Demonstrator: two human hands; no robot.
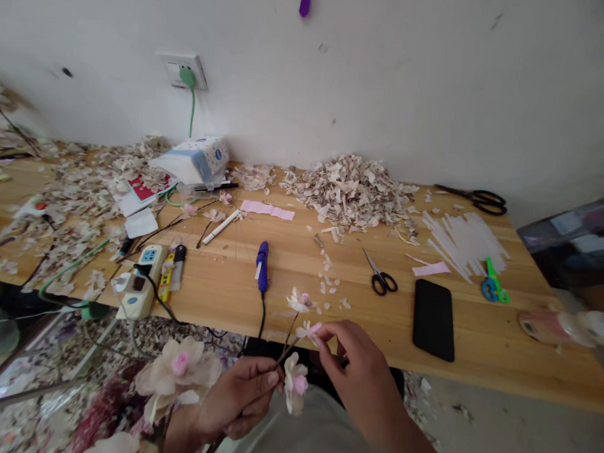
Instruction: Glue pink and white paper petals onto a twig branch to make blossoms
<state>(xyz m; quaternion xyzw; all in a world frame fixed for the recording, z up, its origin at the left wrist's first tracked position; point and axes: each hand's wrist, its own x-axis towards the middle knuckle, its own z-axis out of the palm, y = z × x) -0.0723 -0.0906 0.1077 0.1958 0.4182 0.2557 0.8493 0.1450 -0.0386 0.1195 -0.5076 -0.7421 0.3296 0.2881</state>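
Fingers of my left hand (242, 394) grip a brown branch (290, 349) on the near side of the blue corded tool (263, 265), as those of my right hand (356, 362), to the tool's near right, pinch a small pink-and-white blossom (313, 330); whether it is fixed to the branch, I cannot tell. Across the wooden table (220, 270), from left to right, I see pale petals (77, 210) scattered well left of the tool, a power strip (153, 267) and a yellow cutter (166, 281) nearer on that same side, a large cream bloom (180, 368) to the tool's near left, and a tissue pack (197, 160) to its far left. A pink strip (267, 210) lies just beyond the tool. An open bloom (299, 300) tops a twig to its near right; a heap of dry petals (351, 192) rises to its far right. Farther right of the tool lie black-handled scissors (380, 276), a black phone-like slab (434, 319), fanned white strips (469, 240) and green-and-blue scissors (494, 281).
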